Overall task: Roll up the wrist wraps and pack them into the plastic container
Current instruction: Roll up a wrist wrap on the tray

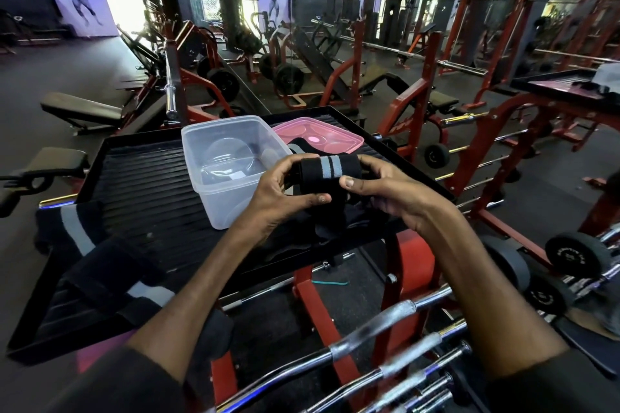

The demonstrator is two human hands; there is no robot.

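Observation:
A black wrist wrap (327, 174) with two grey stripes is rolled into a thick cylinder, its loose tail hanging down onto the tray. My left hand (285, 188) grips its left end and my right hand (379, 188) grips its right end, both thumbs underneath. The clear plastic container (214, 198) stands without a lid just left of my hands, and I see no wrap inside it. Another black wrap with a grey stripe (75, 228) lies unrolled across the tray's near left corner.
The black ribbed tray (141, 191) sits on a red rack. A pink lid (332, 137) lies behind my hands. Chrome barbells (369, 335) lie below on the rack, with dumbbells (577, 255) to the right. Benches and red machines fill the gym beyond.

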